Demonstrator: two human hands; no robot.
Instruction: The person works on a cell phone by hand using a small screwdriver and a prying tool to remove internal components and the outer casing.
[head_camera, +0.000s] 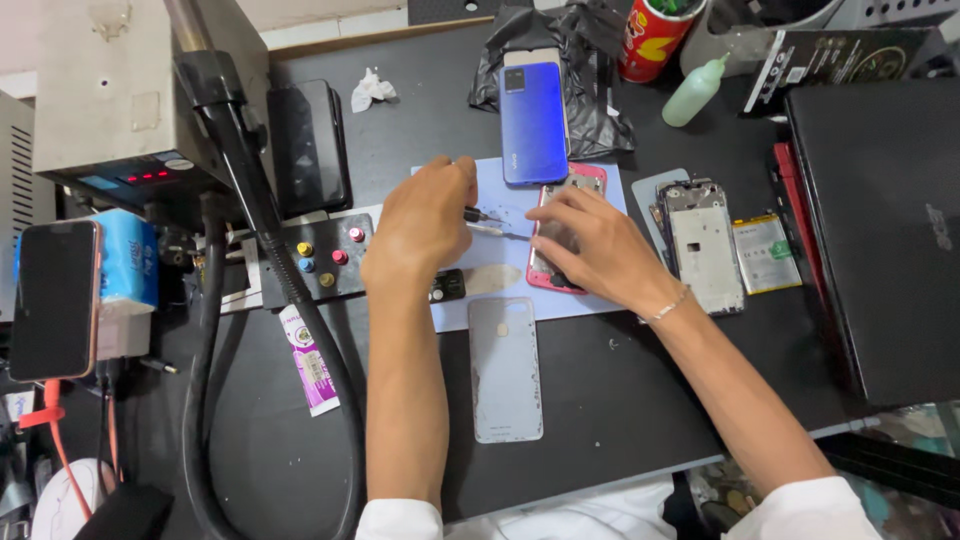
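Head camera: the left hand (425, 225) is curled shut around a small screwdriver (482, 215), pinching its dark handle so the metal tip points toward the right hand (592, 250). That hand lies flat, fingers spread, pressing on an opened pink phone (580, 180) resting on a pale blue work mat (560, 300). Just beyond both hands sits a blue phone (533, 122). Near the wrists, closer to the person, lies a grey back cover (505, 368). Right of the right hand rest a bare phone frame (703, 245) and a battery (765, 253).
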